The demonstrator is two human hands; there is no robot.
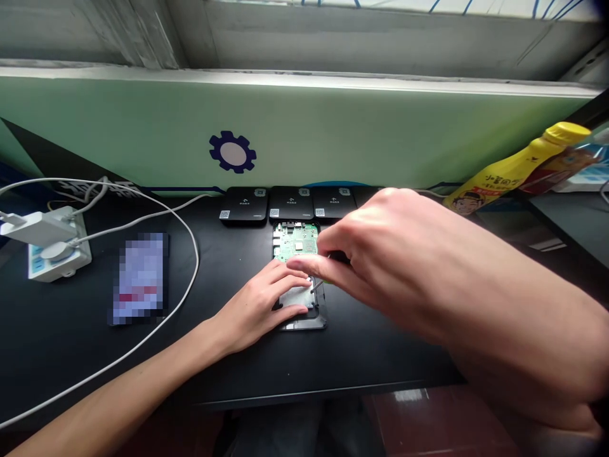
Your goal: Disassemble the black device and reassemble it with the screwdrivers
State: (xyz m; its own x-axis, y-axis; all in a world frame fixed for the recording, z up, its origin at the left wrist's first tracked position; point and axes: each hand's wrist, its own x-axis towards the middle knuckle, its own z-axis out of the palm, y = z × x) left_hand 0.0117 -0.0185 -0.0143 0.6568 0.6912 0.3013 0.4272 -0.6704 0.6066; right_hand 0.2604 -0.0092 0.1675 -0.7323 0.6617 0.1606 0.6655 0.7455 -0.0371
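A green circuit board [299, 240] lies on the dark table, with a silver metal plate [295, 298] in a black casing [314, 322] just nearer to me. My left hand [261, 298] rests on the plate from the left, fingers stretched out and apart, thumb along its near edge. My right hand [371, 254] is closed around a screwdriver [317, 286]. Only its thin metal shaft and a bit of green show; the hand hides most of the handle. The shaft slants down to the plate's right side, its tip at or very close to the surface.
Several flat black boxes [244, 205] stand in a row behind the board, against the green partition [157, 133]. To the left are a white power strip [76, 260], a looping white cable [197, 254] and a blurred packet [140, 276]. A yellow bottle [518, 168] leans at the right.
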